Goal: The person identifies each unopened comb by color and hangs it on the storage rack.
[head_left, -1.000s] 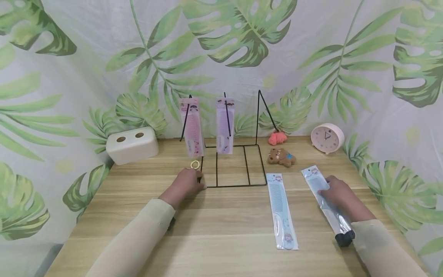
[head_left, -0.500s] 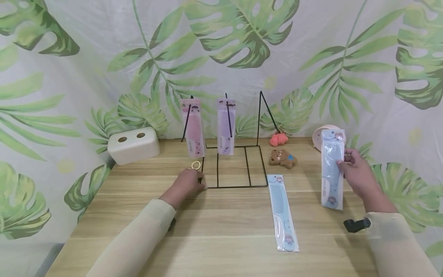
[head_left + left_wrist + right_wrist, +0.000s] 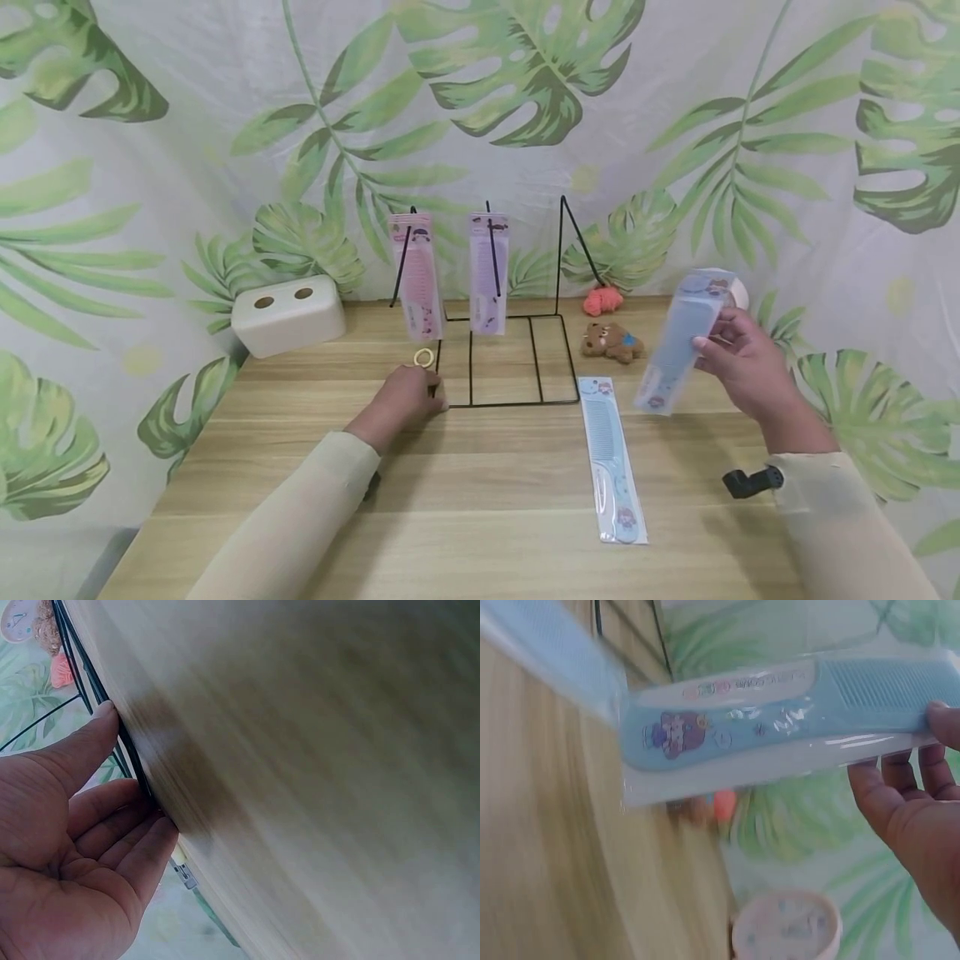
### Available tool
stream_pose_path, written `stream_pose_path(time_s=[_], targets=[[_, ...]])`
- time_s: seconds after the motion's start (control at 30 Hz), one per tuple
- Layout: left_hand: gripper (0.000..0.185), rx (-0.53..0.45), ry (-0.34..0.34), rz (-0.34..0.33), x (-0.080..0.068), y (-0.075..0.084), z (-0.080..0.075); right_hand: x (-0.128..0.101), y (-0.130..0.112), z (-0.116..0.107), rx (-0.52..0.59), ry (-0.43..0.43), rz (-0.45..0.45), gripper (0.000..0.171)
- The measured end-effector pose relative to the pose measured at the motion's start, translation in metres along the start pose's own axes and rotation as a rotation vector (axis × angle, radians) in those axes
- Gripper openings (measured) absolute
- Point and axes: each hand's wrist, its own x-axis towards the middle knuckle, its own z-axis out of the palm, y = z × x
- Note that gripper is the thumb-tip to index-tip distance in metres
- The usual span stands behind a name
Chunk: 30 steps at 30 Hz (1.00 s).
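My right hand (image 3: 722, 335) is raised over the right side of the table. It pinches a packaged blue comb (image 3: 678, 342) by one long edge, top end tilted up to the right; the right wrist view shows this comb (image 3: 780, 724) lying across my fingers (image 3: 900, 802). A second packaged blue comb (image 3: 611, 458) lies flat on the table. My left hand (image 3: 420, 398) rests on the table, its straight fingers (image 3: 112, 832) pressing against the front left corner of the black wire rack (image 3: 558, 250). On the rack hang a pink comb pack (image 3: 417, 275) and a purple comb pack (image 3: 488, 271).
A small yellow ring (image 3: 423, 357) lies just beyond my left hand. A white box with two holes (image 3: 287, 312) stands at the back left. A toy bear (image 3: 611, 340), a coral tuft (image 3: 602, 299) and a pink clock (image 3: 787, 926) sit at the back right. Leaf-print cloth surrounds the table.
My right hand picked the blue comb pack up off the table, raised it, then tilted it and moved it left. The left hand has stayed at the rack's corner.
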Motion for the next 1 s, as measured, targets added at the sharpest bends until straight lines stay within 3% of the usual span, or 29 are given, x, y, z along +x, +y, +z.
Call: stream_pose_path(time_s=[0.17,0.43,1.0], targets=[[0.055,-0.003,0.003,0.001,-0.001,-0.001,0.002,0.007,-0.012,0.039,0.113,-0.118,-0.098,0.035],[0.057,-0.014,0.006,0.001,-0.001,0.001,0.002,0.012,-0.029,0.083,-0.082,-0.191,-0.104,0.028],[0.055,0.028,0.009,0.004,0.002,-0.002,0.000,0.016,-0.034,0.095,-0.140,-0.189,-0.030,0.035]])
